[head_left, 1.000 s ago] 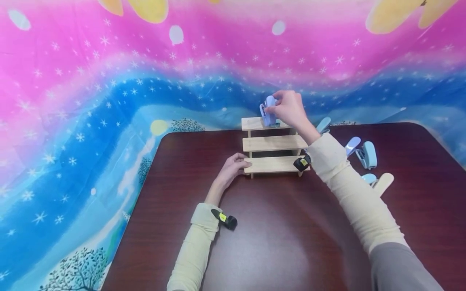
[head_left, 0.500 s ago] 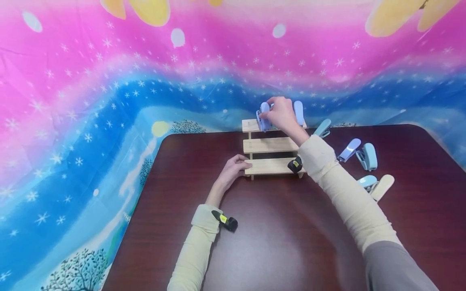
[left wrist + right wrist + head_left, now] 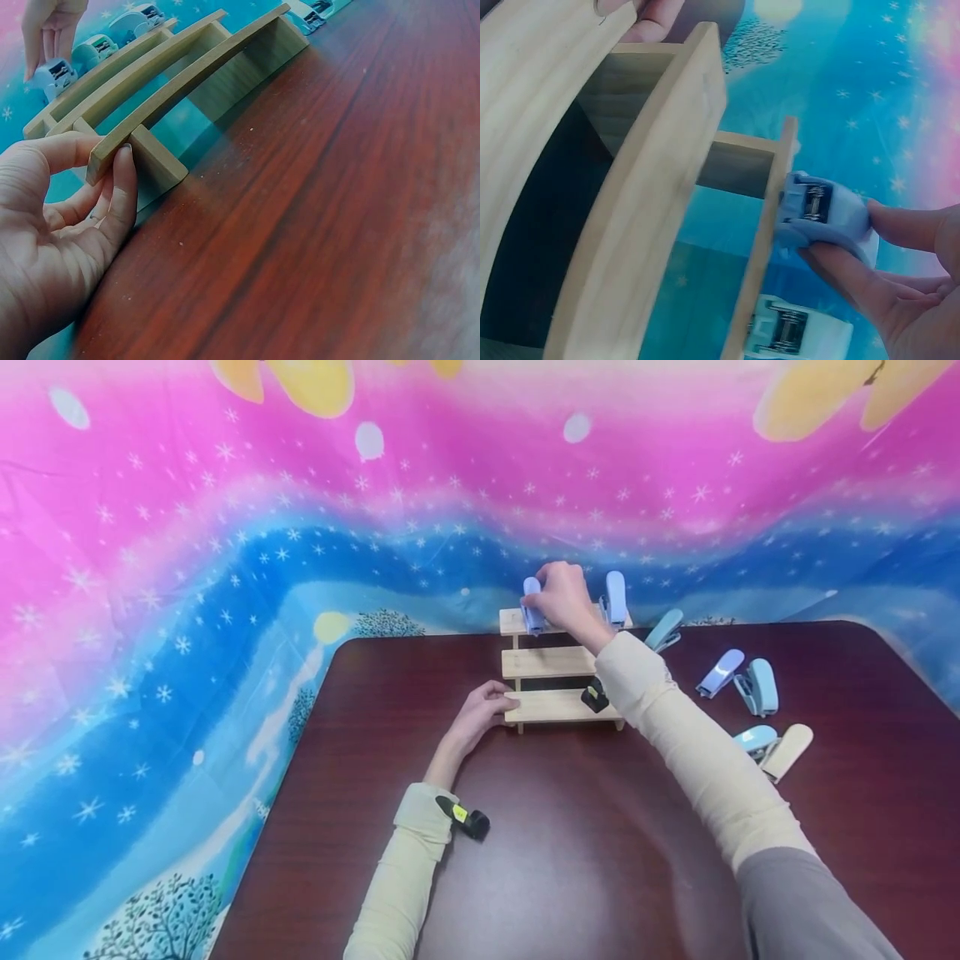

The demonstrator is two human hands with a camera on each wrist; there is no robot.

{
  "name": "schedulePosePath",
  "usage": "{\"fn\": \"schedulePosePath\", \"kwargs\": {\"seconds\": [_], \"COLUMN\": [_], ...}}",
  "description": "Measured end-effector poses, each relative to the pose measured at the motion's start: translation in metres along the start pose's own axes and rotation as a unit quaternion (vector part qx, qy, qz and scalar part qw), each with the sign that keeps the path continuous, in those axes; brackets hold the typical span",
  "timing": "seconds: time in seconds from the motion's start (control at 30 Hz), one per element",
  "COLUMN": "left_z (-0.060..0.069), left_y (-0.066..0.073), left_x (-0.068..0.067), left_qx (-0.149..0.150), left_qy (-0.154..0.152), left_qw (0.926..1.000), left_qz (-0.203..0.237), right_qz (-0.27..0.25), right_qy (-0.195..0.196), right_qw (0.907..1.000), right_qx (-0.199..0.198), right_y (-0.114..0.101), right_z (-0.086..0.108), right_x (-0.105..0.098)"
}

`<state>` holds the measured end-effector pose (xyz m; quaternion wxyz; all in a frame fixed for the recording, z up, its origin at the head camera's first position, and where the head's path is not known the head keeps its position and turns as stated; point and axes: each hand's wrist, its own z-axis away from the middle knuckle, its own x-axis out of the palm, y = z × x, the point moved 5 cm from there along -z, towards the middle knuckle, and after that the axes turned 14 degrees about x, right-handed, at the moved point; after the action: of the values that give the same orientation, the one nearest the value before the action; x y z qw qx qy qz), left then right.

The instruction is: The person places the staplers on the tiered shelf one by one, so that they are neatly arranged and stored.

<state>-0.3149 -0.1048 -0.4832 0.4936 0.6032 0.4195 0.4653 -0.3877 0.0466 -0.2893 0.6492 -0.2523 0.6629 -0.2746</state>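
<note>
A three-step wooden rack [image 3: 555,662] stands near the back of the table. My left hand [image 3: 480,714] pinches the left end of its lowest step, thumb and fingers round the board in the left wrist view [image 3: 75,225]. Over the left part of the top step, my right hand [image 3: 566,597] pinches a lavender stapler [image 3: 532,606]; in the right wrist view this stapler [image 3: 829,214] touches the top board. Beside it sits a mint stapler [image 3: 802,330], mostly hidden in the head view. Another lavender stapler [image 3: 616,597] stands at the top step's right end.
Right of the rack on the table [image 3: 525,843] lie a teal stapler [image 3: 664,629], a lavender one [image 3: 721,672], a mint one [image 3: 762,685], a light blue one [image 3: 756,737] and a cream one [image 3: 790,750]. A patterned cloth [image 3: 420,485] hangs behind.
My right hand has moved left along the top step with the lavender stapler and lowered it slightly. The lavender stapler at the right end has come into view. My left hand stays on the rack.
</note>
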Motion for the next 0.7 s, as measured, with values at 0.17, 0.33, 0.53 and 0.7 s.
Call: {"fn": "schedulePosePath", "kwargs": {"seconds": [0.17,0.33,0.53,0.7], "left_z": [-0.001,0.001,0.003,0.000], "left_y": [0.001,-0.003,-0.004,0.000], "left_x": [0.000,0.003,0.006,0.000], "left_qx": [0.010,0.003,-0.004,0.006], "left_qy": [0.005,0.001,-0.003,0.005], "left_qw": [0.9999,0.9999,0.9999,0.9999], "left_qz": [0.001,0.011,0.014,0.011], "right_qz": [-0.003,-0.014,-0.063,-0.131], "right_qy": [0.035,0.076,0.094,0.101], "right_qw": [0.9990,0.9953,0.9896,0.9844], "right_qx": [-0.026,-0.058,-0.088,-0.059], "right_y": [0.000,0.011,0.036,0.067], "right_z": [-0.001,0.008,0.039,0.058], "right_x": [0.007,0.005,-0.021,-0.048]}}
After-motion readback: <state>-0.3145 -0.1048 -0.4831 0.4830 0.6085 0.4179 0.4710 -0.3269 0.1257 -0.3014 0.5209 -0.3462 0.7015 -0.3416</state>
